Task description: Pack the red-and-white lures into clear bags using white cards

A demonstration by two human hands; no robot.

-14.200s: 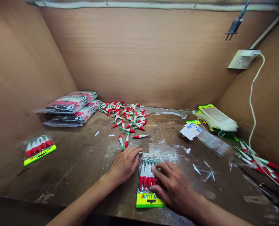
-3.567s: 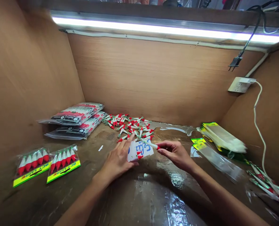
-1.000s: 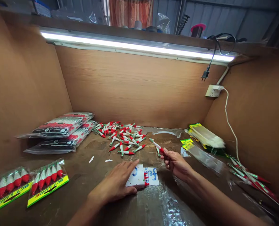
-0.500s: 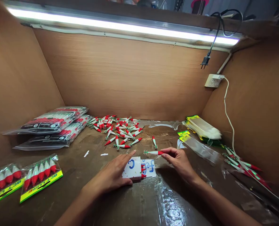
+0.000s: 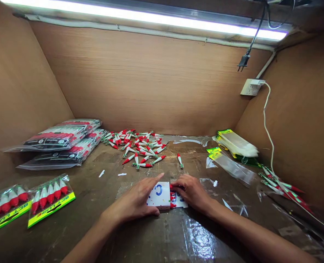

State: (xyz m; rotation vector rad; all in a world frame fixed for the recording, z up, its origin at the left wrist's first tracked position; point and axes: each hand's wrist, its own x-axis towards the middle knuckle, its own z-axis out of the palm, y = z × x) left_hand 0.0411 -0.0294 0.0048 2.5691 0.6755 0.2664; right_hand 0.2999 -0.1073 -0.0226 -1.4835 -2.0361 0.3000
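A white card sleeve (image 5: 158, 197) with blue lettering lies flat in front of me, and several red lure tips (image 5: 173, 199) poke out of its right end. My left hand (image 5: 140, 199) grips the sleeve's left side, thumb at the near edge and fingers at the far edge. At the right opening, my right hand (image 5: 188, 190) pinches the red end of a squid lure; the lure's white body is hidden in the sleeve. Beyond the hands lies a loose pile of red-and-white lures (image 5: 140, 146), with a single lure (image 5: 180, 160) apart from it.
Stacked bags of lures (image 5: 63, 140) stand at the back left. Two yellow-labelled lure packs (image 5: 50, 199) lie nearer. To the right are empty clear sleeves (image 5: 230, 164), a bundle of lures (image 5: 284, 190) and a white cable (image 5: 266, 117). A black plug (image 5: 243, 63) hangs overhead.
My right hand has brought the lure left and down to the sleeve's right opening, and its body has gone inside. My left hand stays on the sleeve. The view has tilted down slightly.
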